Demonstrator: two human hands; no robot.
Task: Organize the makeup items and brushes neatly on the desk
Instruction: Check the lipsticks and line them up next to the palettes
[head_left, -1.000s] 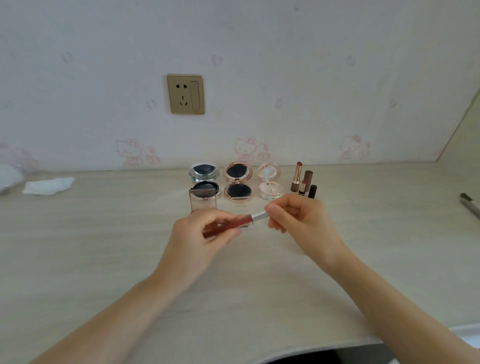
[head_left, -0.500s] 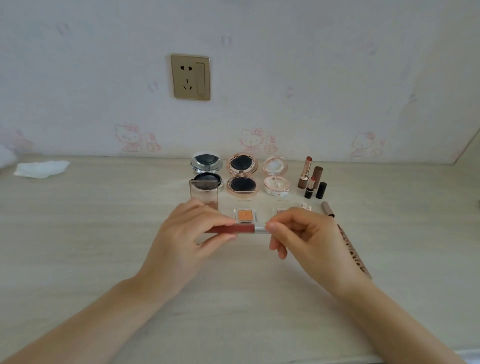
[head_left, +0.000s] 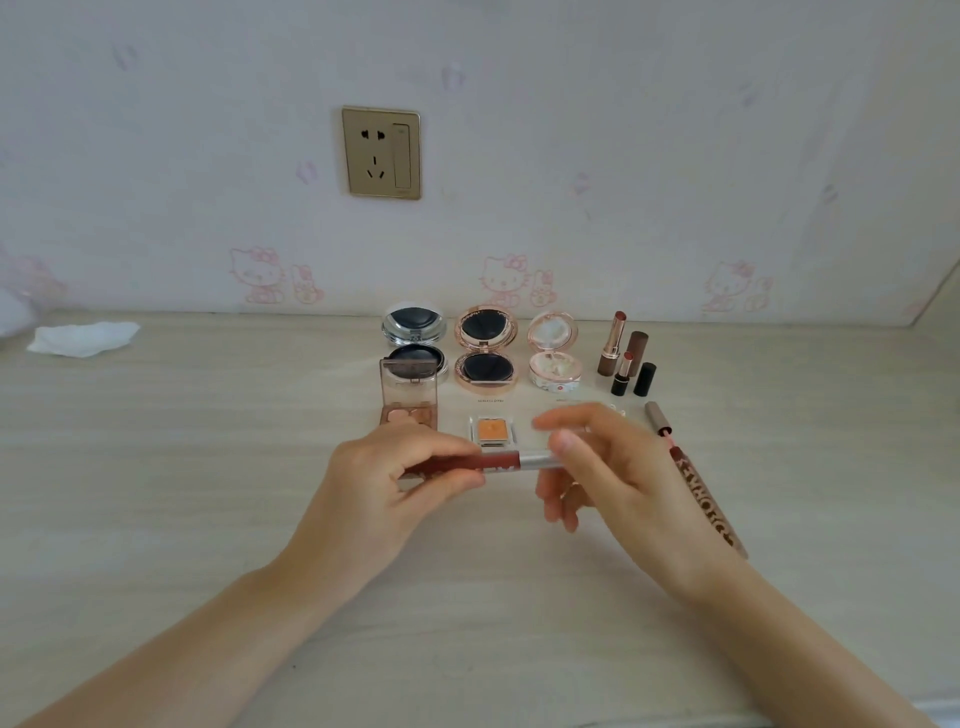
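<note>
A dark red lip gloss tube (head_left: 498, 462) with a silver cap lies level between my hands above the desk. My left hand (head_left: 384, 493) pinches its red end. My right hand (head_left: 608, 467) holds the silver cap end with thumb and fingertips. Behind them stand three open round compacts: silver (head_left: 414, 325), rose gold (head_left: 485, 345) and pink (head_left: 554, 351). A brown eyeshadow palette (head_left: 410, 397) and a small orange pan (head_left: 491, 430) lie in front of them. Lipsticks (head_left: 623, 353) stand at the right. A long brown pencil (head_left: 701, 488) lies beside my right hand.
A crumpled white tissue (head_left: 83, 338) lies at the far left of the wooden desk (head_left: 156, 493). A gold wall socket (head_left: 382, 152) sits on the wall above the compacts. The desk's front edge curves at the bottom right.
The view shifted down and right, bringing the orange pan and pencil into sight. Both hands kept hold of the lip gloss tube, which now lies level and slightly nearer to me.
</note>
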